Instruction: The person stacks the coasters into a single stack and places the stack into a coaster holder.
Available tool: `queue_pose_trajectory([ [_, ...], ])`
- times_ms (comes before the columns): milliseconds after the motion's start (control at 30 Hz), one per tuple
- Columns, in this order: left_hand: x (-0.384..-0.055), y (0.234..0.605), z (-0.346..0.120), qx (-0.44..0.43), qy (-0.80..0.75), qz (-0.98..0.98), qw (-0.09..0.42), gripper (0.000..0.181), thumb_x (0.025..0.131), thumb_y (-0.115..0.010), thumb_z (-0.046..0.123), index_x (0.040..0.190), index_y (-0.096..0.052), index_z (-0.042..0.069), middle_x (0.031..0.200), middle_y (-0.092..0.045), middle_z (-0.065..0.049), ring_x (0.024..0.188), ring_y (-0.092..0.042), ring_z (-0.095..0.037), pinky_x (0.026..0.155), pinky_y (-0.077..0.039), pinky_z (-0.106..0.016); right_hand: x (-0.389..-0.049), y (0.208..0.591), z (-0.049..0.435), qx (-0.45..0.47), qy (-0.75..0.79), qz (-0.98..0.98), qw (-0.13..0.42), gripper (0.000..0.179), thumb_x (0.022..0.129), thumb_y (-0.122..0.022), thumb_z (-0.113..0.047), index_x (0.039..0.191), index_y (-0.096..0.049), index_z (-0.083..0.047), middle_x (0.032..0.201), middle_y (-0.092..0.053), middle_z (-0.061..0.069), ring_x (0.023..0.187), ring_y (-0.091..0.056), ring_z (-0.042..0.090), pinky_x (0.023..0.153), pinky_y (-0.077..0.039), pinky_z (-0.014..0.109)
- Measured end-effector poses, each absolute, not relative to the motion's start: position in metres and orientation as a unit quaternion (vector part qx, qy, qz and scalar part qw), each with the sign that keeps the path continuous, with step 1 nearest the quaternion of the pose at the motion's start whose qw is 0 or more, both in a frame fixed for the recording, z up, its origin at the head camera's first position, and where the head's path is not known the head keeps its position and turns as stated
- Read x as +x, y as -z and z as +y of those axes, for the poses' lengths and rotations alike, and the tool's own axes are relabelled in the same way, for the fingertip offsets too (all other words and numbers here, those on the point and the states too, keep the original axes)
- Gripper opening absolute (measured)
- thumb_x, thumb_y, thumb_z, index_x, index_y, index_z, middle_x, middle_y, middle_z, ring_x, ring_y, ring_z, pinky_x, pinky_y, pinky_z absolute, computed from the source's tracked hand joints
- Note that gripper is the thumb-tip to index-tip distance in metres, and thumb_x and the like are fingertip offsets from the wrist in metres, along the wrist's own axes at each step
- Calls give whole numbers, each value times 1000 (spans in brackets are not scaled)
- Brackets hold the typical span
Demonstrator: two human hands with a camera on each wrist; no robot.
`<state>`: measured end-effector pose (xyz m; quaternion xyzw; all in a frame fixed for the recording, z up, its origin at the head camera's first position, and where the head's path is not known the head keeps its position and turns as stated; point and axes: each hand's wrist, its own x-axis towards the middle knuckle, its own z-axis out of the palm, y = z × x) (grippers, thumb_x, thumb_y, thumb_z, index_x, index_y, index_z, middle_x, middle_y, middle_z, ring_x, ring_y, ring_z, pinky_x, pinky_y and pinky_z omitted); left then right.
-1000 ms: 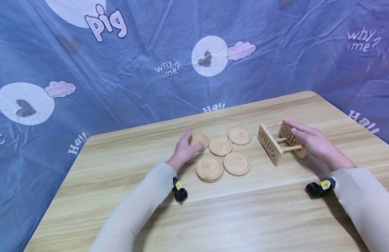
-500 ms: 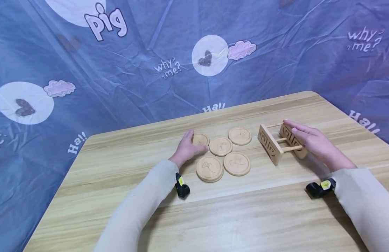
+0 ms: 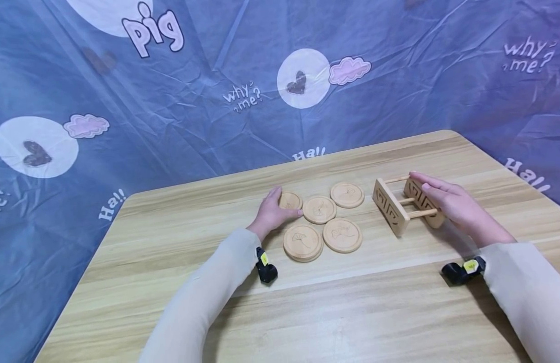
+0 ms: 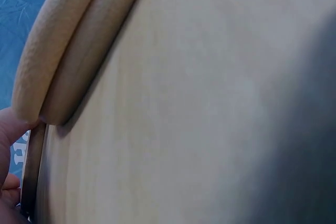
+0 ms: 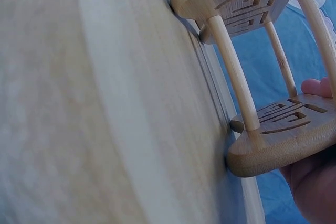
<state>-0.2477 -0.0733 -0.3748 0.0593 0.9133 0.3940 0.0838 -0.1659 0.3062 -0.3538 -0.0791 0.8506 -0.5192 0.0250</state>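
Note:
My left hand [image 3: 271,214] reaches round the farthest-left round wooden coaster [image 3: 290,200], thumb at its near edge and fingers at its far left side. In the left wrist view, the thumb [image 4: 10,127] meets that coaster's edge [image 4: 34,161], close to two stacked coasters [image 4: 63,51]. My right hand [image 3: 458,204] lies with fairly straight fingers along the outer side of a wooden coaster holder [image 3: 390,207], touching its right panel. Two cut-out panels joined by rods make up this holder, seen closely in the right wrist view [image 5: 239,77]. Some fingers are hidden behind it.
Between the hands lie more engraved coasters: one in the middle [image 3: 319,209], one at the back [image 3: 347,194], one at front right [image 3: 342,235], and a stack [image 3: 302,243] at front left. A blue printed cloth [image 3: 193,126] hangs behind the wooden table [image 3: 307,312].
My left hand has shifted slightly right, its thumb sliding from over the coaster to its near right edge. The right hand and the holder stay as they were.

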Motion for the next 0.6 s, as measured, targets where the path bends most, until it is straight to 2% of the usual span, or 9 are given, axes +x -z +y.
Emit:
queue_pose_trajectory([
  [200,-246,374,-73,55,-389,916,81,96,71,-78,39,146,-27,9,153,-21,-9,141,-15,-31,114,-15,-42,-166,353,306,-77,519,851,24,56,101,-30,-36,147,-18,-7,152,-15,14,139,-16,10,93,-22,-3],
  [400,-246,374,-73,54,-395,914,77,92,72,-78,36,145,-30,9,152,-23,-11,140,-19,-29,114,-18,-40,-165,353,306,-68,522,850,26,57,100,-31,-38,147,-18,-7,152,-16,11,137,-18,4,93,-22,-3],
  [600,-247,375,-74,55,-394,915,71,91,72,-78,35,144,-31,8,151,-25,-11,139,-20,-30,114,-18,-40,-166,353,307,-71,517,853,26,57,100,-30,-38,147,-18,-8,152,-17,13,138,-17,8,90,-22,-4],
])
